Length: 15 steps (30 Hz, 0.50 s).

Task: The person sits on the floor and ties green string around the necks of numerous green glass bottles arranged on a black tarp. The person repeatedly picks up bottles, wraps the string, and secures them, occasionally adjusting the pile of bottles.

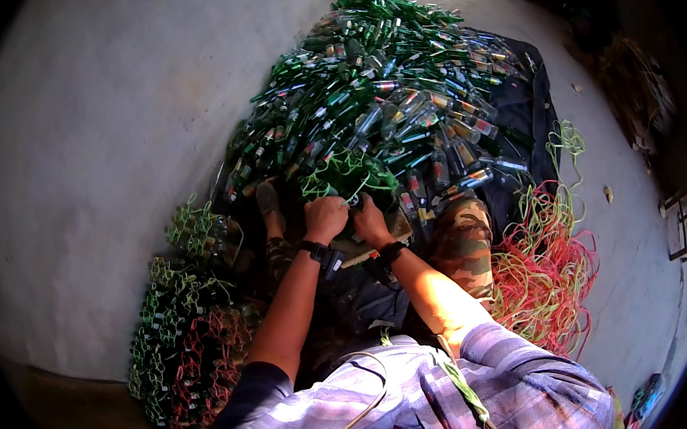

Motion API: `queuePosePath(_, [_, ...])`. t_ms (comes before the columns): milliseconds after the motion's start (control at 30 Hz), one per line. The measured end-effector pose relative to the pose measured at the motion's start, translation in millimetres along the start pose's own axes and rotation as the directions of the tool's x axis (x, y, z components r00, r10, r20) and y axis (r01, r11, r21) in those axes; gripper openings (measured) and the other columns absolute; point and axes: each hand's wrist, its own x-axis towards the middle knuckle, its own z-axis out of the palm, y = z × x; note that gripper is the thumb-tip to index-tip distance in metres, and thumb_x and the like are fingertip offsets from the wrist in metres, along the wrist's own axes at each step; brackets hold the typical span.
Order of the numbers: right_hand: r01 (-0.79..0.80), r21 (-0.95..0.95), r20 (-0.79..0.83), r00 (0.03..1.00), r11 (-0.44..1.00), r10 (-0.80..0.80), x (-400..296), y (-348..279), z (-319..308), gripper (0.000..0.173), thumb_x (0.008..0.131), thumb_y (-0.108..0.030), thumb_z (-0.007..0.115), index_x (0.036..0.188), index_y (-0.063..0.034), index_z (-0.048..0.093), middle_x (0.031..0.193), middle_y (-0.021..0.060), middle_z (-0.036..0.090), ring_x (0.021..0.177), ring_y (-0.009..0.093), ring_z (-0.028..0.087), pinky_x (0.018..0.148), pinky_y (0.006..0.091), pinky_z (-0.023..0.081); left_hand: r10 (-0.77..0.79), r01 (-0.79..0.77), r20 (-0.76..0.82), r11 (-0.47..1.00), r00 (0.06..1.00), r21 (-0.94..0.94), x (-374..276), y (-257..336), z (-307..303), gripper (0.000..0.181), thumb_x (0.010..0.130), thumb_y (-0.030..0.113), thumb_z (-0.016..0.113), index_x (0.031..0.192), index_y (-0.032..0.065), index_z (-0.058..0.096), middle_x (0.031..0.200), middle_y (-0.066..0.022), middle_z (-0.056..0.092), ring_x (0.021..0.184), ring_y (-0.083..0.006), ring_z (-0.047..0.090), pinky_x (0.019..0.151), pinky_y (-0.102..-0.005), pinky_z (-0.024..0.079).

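Observation:
Light green plastic twine (347,167) is looped around a bundle of green glass bottles between my knees. At the near side of this bundle, my left hand (326,216) is closed on a strand of the twine, which runs up from the fist. Just to its right, my right hand (372,218) is bent in at the bundle's edge, fingers partly hidden; whether it grips the twine or a bottle I cannot tell. Beyond both hands spreads a large heap of loose green and clear glass bottles (359,95), many bearing labels.
Tangled red and yellow-green twine (541,278) lies on the floor at the right. Bottle bundles tied with green and red twine (174,322) stand at the lower left beside a pale wall (101,135). A dark sheet (519,95) lies under the heap.

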Motion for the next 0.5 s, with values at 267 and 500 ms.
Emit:
queuePosePath(267, [0.016,0.019,-0.026,1.0,1.0,-0.016,-5.8,-8.7,-3.7,0.054,0.099,-0.021,0.061,0.145,0.0019,0.045,0.12,0.0379,0.066,0.115,0.054,0.063,0.097,0.0535,0.051,0.165,-0.165,-0.012,0.984,0.986,-0.071,2.9,-14.7,3.6,0.017,0.088,0.014,0.062,0.086,0.0035,0.076,0.088,-0.0209,0.072,0.086,-0.0427,0.069,0.078,-0.055,0.055])
queuePosePath(500, [0.002,0.06,-0.029,1.0,0.998,0.0,-8.6,-16.4,-11.0,0.052,0.098,-0.019,0.061,0.143,0.0016,0.046,0.121,0.0371,0.066,0.116,0.054,0.062,0.098,0.054,0.05,0.154,-0.159,0.06,0.982,0.986,0.099,12.6,-14.8,-1.1,0.016,0.084,0.015,0.065,0.081,0.0047,0.077,0.097,-0.0147,0.068,0.094,-0.0397,0.066,0.082,-0.0523,0.054])
